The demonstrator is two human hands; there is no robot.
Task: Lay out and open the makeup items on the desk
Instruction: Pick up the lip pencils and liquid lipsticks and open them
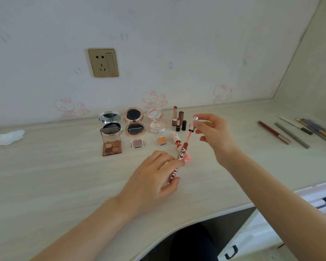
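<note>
Fingers of left grip (154,178) curl round lip-gloss tube (179,161); right grip (213,132) pinches its silver-capped wand (193,125) (drawn out toward one o'clock) above bench (55,176).

Lower half of the lip gloss tube (179,161) hidden inside the left hand (154,178), lettering only partly readable. Silver cap (193,124) half covered by the fingers of the right hand (213,132). Right of the tube, brushes (320,131) blurred and cut off by the frame edge. Left of the tube, bench (45,176) cut off at the edge.
</note>
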